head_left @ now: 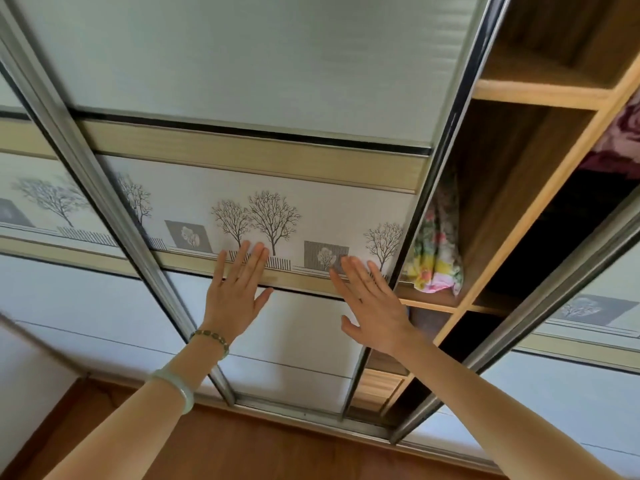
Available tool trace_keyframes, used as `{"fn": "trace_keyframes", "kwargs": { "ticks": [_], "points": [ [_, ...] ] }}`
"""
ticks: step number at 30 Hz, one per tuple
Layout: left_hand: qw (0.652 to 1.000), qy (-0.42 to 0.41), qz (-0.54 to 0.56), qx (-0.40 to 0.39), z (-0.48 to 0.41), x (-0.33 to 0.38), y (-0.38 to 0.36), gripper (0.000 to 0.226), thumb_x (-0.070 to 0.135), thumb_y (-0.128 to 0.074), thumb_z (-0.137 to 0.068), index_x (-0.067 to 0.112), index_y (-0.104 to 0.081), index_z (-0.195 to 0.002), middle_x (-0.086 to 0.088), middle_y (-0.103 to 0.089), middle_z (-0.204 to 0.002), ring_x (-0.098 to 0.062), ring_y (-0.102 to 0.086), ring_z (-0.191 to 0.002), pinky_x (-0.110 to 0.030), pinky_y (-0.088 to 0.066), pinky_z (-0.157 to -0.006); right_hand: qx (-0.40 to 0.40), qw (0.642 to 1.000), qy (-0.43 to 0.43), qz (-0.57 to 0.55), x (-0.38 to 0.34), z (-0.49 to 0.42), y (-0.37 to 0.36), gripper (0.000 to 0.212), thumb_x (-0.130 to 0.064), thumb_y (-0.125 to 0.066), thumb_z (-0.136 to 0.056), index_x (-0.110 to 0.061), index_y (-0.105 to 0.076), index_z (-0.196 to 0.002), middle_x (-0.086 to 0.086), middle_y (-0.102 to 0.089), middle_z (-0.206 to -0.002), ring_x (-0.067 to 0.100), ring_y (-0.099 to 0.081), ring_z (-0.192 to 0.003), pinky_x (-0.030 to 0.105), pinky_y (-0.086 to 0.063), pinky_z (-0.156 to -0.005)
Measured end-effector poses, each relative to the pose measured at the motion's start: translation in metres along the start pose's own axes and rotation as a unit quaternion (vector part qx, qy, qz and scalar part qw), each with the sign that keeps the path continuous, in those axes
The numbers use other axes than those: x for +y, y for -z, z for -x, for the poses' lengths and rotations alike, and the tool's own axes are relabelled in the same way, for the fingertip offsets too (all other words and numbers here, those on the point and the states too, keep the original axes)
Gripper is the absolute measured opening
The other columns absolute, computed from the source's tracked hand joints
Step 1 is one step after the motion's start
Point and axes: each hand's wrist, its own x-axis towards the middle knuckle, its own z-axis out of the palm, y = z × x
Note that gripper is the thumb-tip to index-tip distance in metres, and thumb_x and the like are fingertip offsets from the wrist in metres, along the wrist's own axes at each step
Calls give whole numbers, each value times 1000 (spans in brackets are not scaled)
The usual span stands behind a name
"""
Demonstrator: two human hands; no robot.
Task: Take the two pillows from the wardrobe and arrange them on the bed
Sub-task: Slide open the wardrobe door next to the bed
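Note:
Both palms lie flat on the middle sliding wardrobe door [270, 202], a pale panel with a printed band of bare trees. My left hand [239, 285] has its fingers spread on the band, a bead bracelet and a jade bangle on that wrist. My right hand [374, 306] presses near the door's right edge. The door stands partly slid aside, and the wardrobe interior [502, 188] shows to its right. A floral fabric bundle [436, 251], possibly a pillow, rests on a shelf just past the door's edge. Dark red floral fabric [620, 140] fills a compartment further right.
Another sliding door [45, 202] overlaps on the left and a third [588, 323] stands on the right. Wooden shelves [533, 95] divide the open section. A wooden floor [259, 445] runs below the door tracks. A pale surface [27, 368] shows at the lower left.

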Motion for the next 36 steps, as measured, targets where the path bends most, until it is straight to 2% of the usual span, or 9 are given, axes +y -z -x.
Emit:
{"fn": "trace_keyframes", "kwargs": {
  "ticks": [5, 8, 13, 16, 20, 23, 27, 31, 36],
  "points": [
    [998, 41, -6, -41, 9, -31, -2, 71, 46, -23, -96, 4, -16, -153, -13, -12, -161, -32, -15, -148, -52, -7, -120, 48, 997, 52, 22, -16, -13, 10, 77, -39, -58, -76, -14, -36, -146, 16, -28, -154, 30, -29, -142, 47, -17, -114],
    [996, 78, 4, -46, 18, -33, -1, 73, 45, -25, -94, 3, -15, -153, -13, -12, -161, -31, -16, -148, -52, -7, -120, 79, 995, 59, 22, -10, -9, 11, 76, -31, -62, -75, -12, -39, -145, 17, -32, -152, 31, -29, -141, 47, -18, -115],
    [998, -38, 42, -13, 37, 15, -5, 72, 46, -34, -96, 7, -15, -154, -11, -9, -162, -29, -19, -148, -52, -12, -119, 55, 996, 42, 63, 13, -5, 8, 86, -28, -66, -75, -7, -25, -148, 14, -23, -155, 30, -20, -144, 49, -17, -117],
    [992, -109, 58, 1, 40, 52, -3, 71, 47, -37, -97, 8, -19, -153, -9, -12, -161, -26, -13, -149, -50, -12, -120, 50, 994, 39, 91, 23, -20, 11, 94, -29, -69, -71, -6, -20, -147, 11, -22, -155, 30, -27, -142, 50, -19, -116],
    [991, -118, 59, 5, 31, 65, 6, 69, 49, -34, -98, 8, -23, -152, -9, -20, -158, -23, -19, -146, -49, -14, -119, 81, 987, 100, 101, 13, -54, 11, 90, -24, -67, -72, -8, -20, -147, 8, -32, -154, 28, -31, -141, 51, -19, -114],
    [994, -104, 31, -32, 29, 57, 7, 71, 53, -34, -98, 9, -24, -152, -9, -24, -158, -22, -18, -147, -48, -16, -118, 90, 982, 136, 92, -1, -79, 11, 81, -22, -63, -75, -9, -27, -147, 8, -35, -152, 29, -32, -140, 50, -20, -114],
    [993, -88, -24, -75, 31, 32, -1, 76, 59, -34, -95, 9, -21, -152, -7, -14, -160, -21, -10, -148, -45, -11, -120, 68, 983, 149, 83, -22, -98, 8, 77, -22, -60, -79, -10, -27, -148, 10, -28, -155, 30, -26, -143, 49, -15, -116],
    [994, -77, -17, -78, 33, 3, -9, 83, 61, -48, -90, 10, -23, -151, -4, -18, -159, -21, -27, -145, -45, -17, -119, 84, 981, 160, 69, -36, -120, 7, 79, -17, -59, -78, -12, -24, -149, 8, -26, -156, 30, -24, -144, 51, -12, -116],
    [994, -88, -10, -65, 39, -36, -17, 84, 59, -55, -87, 13, -27, -151, -2, -21, -159, -22, -31, -144, -46, -16, -118, 97, 980, 167, 56, -58, -146, 6, 79, -17, -59, -78, -12, -24, -149, 6, -26, -156, 30, -25, -143, 53, -12, -115]
  ]
}}
